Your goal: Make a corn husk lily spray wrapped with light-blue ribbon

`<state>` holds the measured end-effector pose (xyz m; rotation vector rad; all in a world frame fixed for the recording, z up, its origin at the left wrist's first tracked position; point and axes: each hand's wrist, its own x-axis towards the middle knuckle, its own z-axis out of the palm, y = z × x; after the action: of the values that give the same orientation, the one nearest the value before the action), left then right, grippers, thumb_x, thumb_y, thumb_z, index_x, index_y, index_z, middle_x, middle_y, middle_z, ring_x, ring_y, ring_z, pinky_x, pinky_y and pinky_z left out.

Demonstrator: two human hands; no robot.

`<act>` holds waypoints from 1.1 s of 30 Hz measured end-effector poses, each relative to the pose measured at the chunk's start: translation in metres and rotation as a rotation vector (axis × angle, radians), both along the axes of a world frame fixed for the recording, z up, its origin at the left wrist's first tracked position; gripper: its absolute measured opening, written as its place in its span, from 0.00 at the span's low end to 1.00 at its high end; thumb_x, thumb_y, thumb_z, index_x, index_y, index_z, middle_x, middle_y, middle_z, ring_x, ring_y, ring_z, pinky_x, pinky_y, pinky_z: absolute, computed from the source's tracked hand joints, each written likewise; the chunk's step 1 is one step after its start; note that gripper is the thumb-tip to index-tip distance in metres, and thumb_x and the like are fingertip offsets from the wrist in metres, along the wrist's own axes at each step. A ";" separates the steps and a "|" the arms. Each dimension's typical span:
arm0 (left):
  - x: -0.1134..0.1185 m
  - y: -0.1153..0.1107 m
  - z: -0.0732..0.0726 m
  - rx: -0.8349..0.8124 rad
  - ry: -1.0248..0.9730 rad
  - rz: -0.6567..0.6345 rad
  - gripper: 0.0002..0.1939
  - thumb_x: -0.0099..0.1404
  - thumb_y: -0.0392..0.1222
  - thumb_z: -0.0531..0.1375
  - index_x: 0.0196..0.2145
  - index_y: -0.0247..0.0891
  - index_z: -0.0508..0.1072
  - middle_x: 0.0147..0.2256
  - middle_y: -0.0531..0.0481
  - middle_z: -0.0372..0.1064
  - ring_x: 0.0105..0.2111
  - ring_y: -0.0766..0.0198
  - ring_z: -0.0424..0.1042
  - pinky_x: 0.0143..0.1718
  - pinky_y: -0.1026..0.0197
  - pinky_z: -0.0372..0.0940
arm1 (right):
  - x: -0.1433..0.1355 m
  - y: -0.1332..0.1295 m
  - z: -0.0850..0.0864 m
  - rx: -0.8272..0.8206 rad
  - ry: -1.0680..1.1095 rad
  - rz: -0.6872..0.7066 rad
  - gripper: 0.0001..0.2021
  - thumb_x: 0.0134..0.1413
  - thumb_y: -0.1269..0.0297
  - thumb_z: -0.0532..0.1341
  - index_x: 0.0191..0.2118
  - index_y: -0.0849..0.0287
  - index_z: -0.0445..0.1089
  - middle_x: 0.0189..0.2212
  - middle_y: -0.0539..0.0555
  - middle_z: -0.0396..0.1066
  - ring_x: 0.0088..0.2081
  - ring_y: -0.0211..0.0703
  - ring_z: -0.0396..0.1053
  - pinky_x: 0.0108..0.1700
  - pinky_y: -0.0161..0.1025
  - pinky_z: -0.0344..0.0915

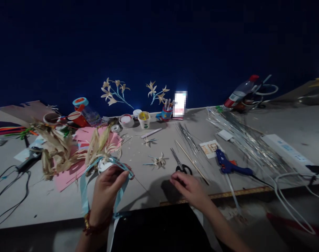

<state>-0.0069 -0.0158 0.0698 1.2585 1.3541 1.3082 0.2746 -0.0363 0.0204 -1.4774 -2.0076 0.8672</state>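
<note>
My left hand (110, 183) is closed on a light blue crepe-like strip (83, 190), which loops over the fingers and hangs down on both sides. A thin dark wire (141, 183) runs from those fingertips toward the lower right. My right hand (188, 187) hovers over the table's front part with thumb and fingers pressed together; whatever they pinch is too small to tell. Just beyond it lie black-handled scissors (178, 161), blades pointing away. Small husk flowers (159, 161) with light blue stems rest between and beyond my hands.
Dried corn husks (56, 154) and pink paper (66, 176) cover the left. Two flower sprays (117, 91) stand behind paint cups (144, 120) and a lit phone (180, 104). Rightward are wires (188, 138), a wooden stick (192, 162), a blue glue gun (229, 165) and a power strip (287, 150).
</note>
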 end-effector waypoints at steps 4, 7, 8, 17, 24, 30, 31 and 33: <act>0.016 0.001 -0.009 -0.057 -0.055 -0.064 0.06 0.59 0.42 0.65 0.31 0.36 0.77 0.29 0.48 0.75 0.30 0.62 0.74 0.34 0.63 0.70 | -0.003 0.011 0.005 0.149 -0.113 -0.085 0.08 0.65 0.64 0.53 0.36 0.58 0.66 0.29 0.53 0.72 0.33 0.44 0.69 0.35 0.38 0.61; 0.022 0.003 -0.013 -0.104 -0.118 -0.075 0.07 0.57 0.42 0.67 0.31 0.35 0.77 0.29 0.49 0.74 0.29 0.63 0.74 0.33 0.64 0.70 | -0.024 0.028 0.006 0.318 -0.218 -0.031 0.04 0.60 0.65 0.58 0.36 0.59 0.68 0.36 0.57 0.72 0.42 0.49 0.67 0.44 0.43 0.63; 0.022 0.004 -0.015 -0.113 -0.147 -0.062 0.08 0.56 0.42 0.67 0.30 0.35 0.77 0.29 0.49 0.74 0.29 0.63 0.74 0.33 0.64 0.70 | -0.032 0.035 0.005 0.370 -0.259 0.013 0.05 0.59 0.65 0.59 0.39 0.60 0.68 0.40 0.59 0.72 0.46 0.51 0.66 0.48 0.45 0.62; 0.021 0.005 -0.019 -0.169 -0.281 -0.088 0.10 0.55 0.44 0.68 0.31 0.36 0.75 0.28 0.51 0.75 0.27 0.64 0.74 0.34 0.61 0.70 | -0.078 0.083 -0.005 0.391 -0.519 0.224 0.08 0.55 0.76 0.59 0.36 0.59 0.73 0.36 0.58 0.75 0.42 0.52 0.68 0.49 0.48 0.60; 0.027 0.012 -0.020 -0.169 -0.249 -0.143 0.10 0.55 0.45 0.67 0.30 0.36 0.76 0.27 0.49 0.74 0.26 0.63 0.74 0.33 0.61 0.70 | -0.034 0.064 0.055 0.460 -0.302 0.289 0.07 0.59 0.71 0.59 0.41 0.54 0.73 0.35 0.52 0.75 0.47 0.48 0.65 0.64 0.57 0.42; 0.037 0.019 -0.016 -0.145 -0.212 -0.278 0.09 0.57 0.45 0.66 0.30 0.36 0.77 0.27 0.49 0.74 0.27 0.64 0.72 0.32 0.63 0.67 | -0.012 0.075 0.085 0.280 -0.073 0.339 0.03 0.56 0.67 0.63 0.37 0.54 0.74 0.34 0.51 0.74 0.45 0.46 0.67 0.60 0.56 0.51; 0.037 0.021 -0.015 -0.136 -0.195 -0.276 0.09 0.57 0.45 0.66 0.31 0.36 0.78 0.27 0.49 0.74 0.27 0.64 0.72 0.32 0.64 0.67 | -0.010 0.078 0.083 0.239 -0.054 0.333 0.03 0.55 0.67 0.63 0.36 0.56 0.74 0.35 0.52 0.74 0.44 0.46 0.68 0.56 0.52 0.57; 0.038 0.023 -0.013 -0.120 -0.155 -0.279 0.09 0.58 0.45 0.65 0.31 0.36 0.78 0.28 0.48 0.74 0.28 0.64 0.72 0.32 0.64 0.67 | -0.010 0.084 0.076 0.164 -0.011 0.341 0.02 0.54 0.69 0.63 0.35 0.58 0.73 0.34 0.52 0.73 0.41 0.44 0.68 0.48 0.44 0.63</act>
<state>0.0306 0.0073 0.0566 1.1897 1.0884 1.0895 0.2647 0.0476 0.0967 -1.0697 -2.3187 0.8020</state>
